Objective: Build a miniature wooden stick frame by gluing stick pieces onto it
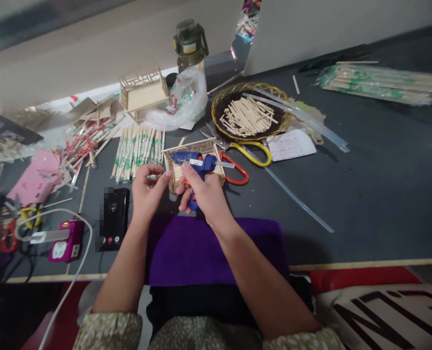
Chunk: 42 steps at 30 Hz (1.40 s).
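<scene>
Gripping a glue gun [205, 164], the right hand [211, 195] aimed it leftward over the stick frame [177, 173]; left hand [147, 193] curled by the frame's edge, hold unclear.

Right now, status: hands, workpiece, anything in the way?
Right hand gripping blue plastic glue gun above small pale wooden stick frame. Left hand at frame's left edge. Red-yellow-handled scissors close alongside.
</scene>
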Available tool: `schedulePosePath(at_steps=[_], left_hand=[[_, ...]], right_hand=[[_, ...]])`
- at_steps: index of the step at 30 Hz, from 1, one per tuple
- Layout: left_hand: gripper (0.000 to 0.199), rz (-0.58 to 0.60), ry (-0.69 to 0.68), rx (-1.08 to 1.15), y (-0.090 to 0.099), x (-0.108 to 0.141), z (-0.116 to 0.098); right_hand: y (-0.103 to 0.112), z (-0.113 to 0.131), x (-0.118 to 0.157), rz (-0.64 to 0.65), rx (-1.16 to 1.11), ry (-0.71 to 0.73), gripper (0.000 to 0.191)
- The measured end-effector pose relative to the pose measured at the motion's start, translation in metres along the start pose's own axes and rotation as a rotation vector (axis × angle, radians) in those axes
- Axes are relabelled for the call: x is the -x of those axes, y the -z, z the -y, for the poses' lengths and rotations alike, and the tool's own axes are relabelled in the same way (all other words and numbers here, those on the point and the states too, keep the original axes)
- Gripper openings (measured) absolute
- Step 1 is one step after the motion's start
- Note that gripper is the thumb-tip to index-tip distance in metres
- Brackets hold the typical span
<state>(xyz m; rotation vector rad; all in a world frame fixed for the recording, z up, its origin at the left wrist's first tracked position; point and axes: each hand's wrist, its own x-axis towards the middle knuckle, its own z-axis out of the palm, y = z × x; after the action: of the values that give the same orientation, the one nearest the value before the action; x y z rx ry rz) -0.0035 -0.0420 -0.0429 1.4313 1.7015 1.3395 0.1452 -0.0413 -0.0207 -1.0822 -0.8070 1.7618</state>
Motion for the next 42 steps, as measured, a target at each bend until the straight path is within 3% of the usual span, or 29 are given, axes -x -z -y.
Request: schedulePosePath(at_steps=[11,42], left_hand=[[0.016,0.030,-0.080,-0.066,-0.0002,0.0003,-0.0004],[0.019,0.021,-0.090,-0.061,0.0003,0.0002,-0.0001]], right_hand=[[-0.0022,0.0004,-0.0019,-0.010,0.014,-0.009,0.055],[-0.0014,0.0008,-0.0005,-0.029,0.089,-0.034,0.059]])
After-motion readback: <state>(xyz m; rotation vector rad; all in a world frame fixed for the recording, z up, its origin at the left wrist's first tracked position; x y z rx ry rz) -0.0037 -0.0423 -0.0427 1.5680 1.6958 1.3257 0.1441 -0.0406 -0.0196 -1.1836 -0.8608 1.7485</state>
